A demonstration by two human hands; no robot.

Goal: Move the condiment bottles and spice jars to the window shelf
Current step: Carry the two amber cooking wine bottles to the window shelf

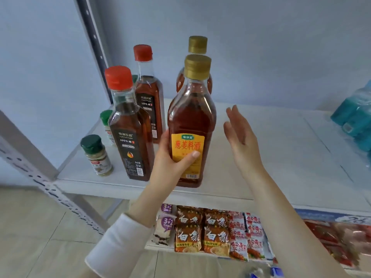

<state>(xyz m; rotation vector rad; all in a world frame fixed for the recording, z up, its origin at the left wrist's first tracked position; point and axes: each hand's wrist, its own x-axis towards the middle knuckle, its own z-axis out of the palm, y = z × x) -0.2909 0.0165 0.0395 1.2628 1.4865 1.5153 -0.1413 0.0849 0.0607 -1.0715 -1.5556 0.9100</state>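
Note:
My left hand (170, 157) grips a gold-capped cooking wine bottle (192, 109) with a yellow label, held upright at the white shelf's (261, 157) front edge. My right hand (241, 137) hovers open just right of it, fingers straight, touching nothing. A second gold-capped bottle (197, 45) stands behind. Two red-capped bottles with black labels stand to the left, one near (128, 125) and one farther back (147, 87). A green-capped spice jar (97, 155) sits at the front left, another (107, 125) behind it.
A grey perforated upright (92, 41) rises at the shelf's back left corner and another post (30, 157) at the front left. Blue wrapped packs (355, 119) lie at the shelf's right. Noodle and snack packets (202, 231) fill the shelf below.

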